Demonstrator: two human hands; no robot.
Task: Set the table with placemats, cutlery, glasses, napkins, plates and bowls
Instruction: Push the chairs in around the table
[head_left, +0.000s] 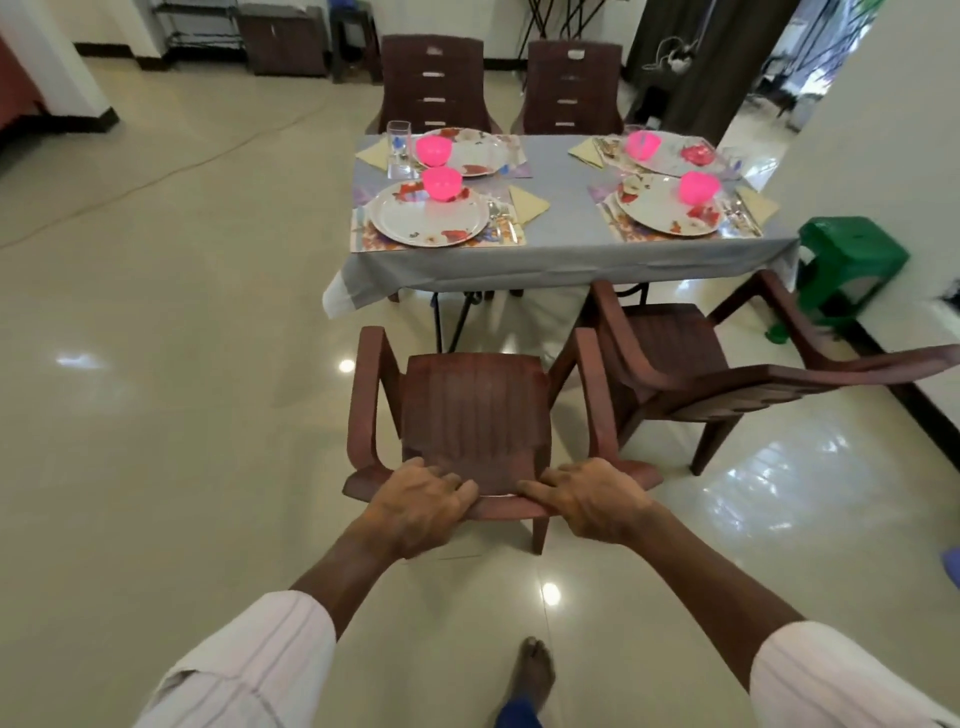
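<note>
1. Brown plastic chair (475, 415) in the foreground, seat facing the table (561, 254), standing apart from the table edge.
2. Left hand (415, 506) grips the top of the chair's backrest, fingers curled over the rail; right hand (592, 501) does the same just beside it – both clamped on.
3. Table has a grey cloth and four place settings, two on the near side and two on the far side.
4. Near-left setting: floral placemat (363, 239) at the table edge, white floral plate (426, 218) on it, pink bowl (442, 183) on the plate's far rim, cutlery (498, 218) just right of the plate, yellow napkin (527, 203) beside the cutlery.
5. Clear glass (399, 150) stands upright at the far-left setting, just left of that setting's pink bowl.
6. Near-right plate (665, 210) also carries a pink bowl – cutlery and napkin to its right. Far-right setting is partly blurred.
7. Second brown chair (670, 353) right of the held one, turned at an angle. Two more chairs (434, 83) at the far side of the table.
8. Green stool (852, 260) by the wall, right of the table.
9. Bare foot (532, 670) on the glossy tiled floor, at the bottom of the view.
</note>
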